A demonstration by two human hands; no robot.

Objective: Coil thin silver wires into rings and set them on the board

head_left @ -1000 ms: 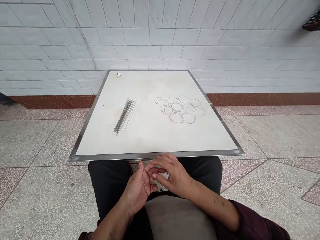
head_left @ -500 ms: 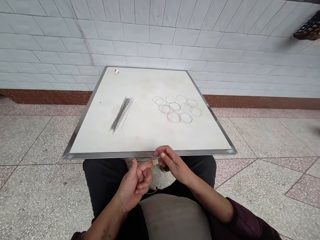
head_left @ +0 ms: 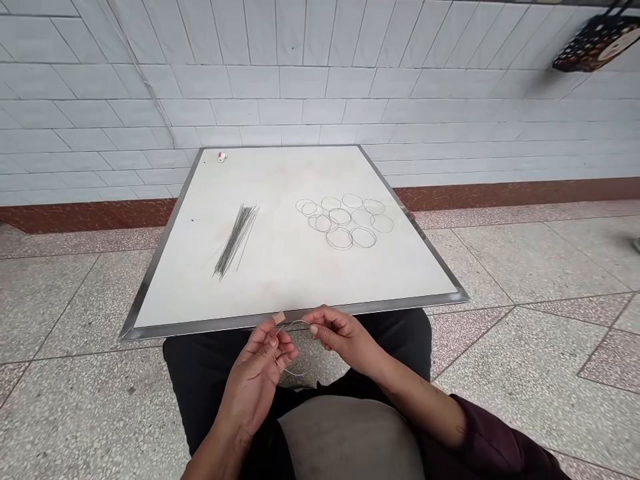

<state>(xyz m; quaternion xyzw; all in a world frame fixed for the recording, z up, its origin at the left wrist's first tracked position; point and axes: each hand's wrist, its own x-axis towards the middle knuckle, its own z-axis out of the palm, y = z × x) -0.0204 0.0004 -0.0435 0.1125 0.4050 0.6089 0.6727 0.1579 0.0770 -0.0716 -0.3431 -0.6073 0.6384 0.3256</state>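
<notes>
A thin, pale metal wire (head_left: 296, 374), bent into a loop, hangs between my hands just in front of the table's near edge. My left hand (head_left: 257, 377) is closed, palm partly up, with the wire pinched near the thumb and fingertips. A tan strip of tape (head_left: 279, 319) wraps the tip of its index finger. From the right, my right hand (head_left: 347, 339) pinches the upper part of the same loop between thumb and forefinger. The wire's exact ends are too thin to make out.
On the white table (head_left: 280, 267) with a grey metal rim lies a bundle of straight wires (head_left: 233, 243), left of centre. Several wire rings (head_left: 340, 217) overlap on the right. A small white and red object (head_left: 222, 157) sits at the far left corner. A dark patterned bag (head_left: 593, 47) hangs on the wall.
My right hand has moved from the taped left fingertip to pinch the wire loop. The left thumb has closed toward the fingers, and the loop has risen slightly. The camera view has shifted a little.
</notes>
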